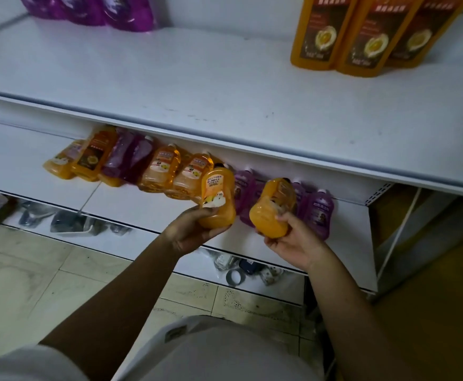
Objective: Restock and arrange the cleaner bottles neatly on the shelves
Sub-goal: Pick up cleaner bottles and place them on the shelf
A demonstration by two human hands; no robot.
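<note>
- The left hand (190,232), at centre frame, has its fingers wrapped around the base of an orange bottle (218,198), holding it upright with the label toward the camera.
- That label is orange with white shapes near its foot and a few lines of small print, too small to read.
- The right hand (290,240), right of centre, grips a second orange bottle (275,206) from below, fingers curled closed around its lower half; the bottle tilts, base toward the camera.
- Both bottles are held just in front of the lower shelf (147,204), at the centre of the frame.
- On that shelf a row of bottles stands under the shelf above: orange ones (161,169) at centre left, with a purple pair (131,159) among them, and more purple bottles (319,213) behind and right of the hands.
- The upper shelf (169,86) carries three tall orange bottles (362,37) with dark labels, a yellow flower picture and red-brown script, at the upper right.
- Purple bottles (109,11) stand at the upper left.
- Writing on all labels is blurred.
</note>
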